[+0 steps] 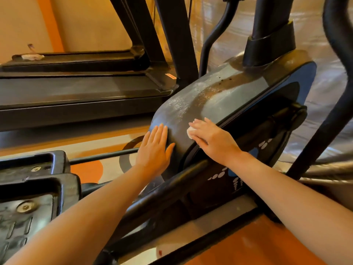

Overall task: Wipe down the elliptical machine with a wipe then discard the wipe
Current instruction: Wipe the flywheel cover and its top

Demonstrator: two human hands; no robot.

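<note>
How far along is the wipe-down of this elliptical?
Midway. Dark wiped streaks cross the dusty grey rounded housing. The right hand presses the small white wipe on it; the left hand rests flat. Dust patches remain, and the wipe is not yet discarded.

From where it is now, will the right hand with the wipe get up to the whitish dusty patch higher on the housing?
Probably yes. The right hand presses the wipe just below the dusty patch, with bare housing between. The left hand rests off to the side.
</note>
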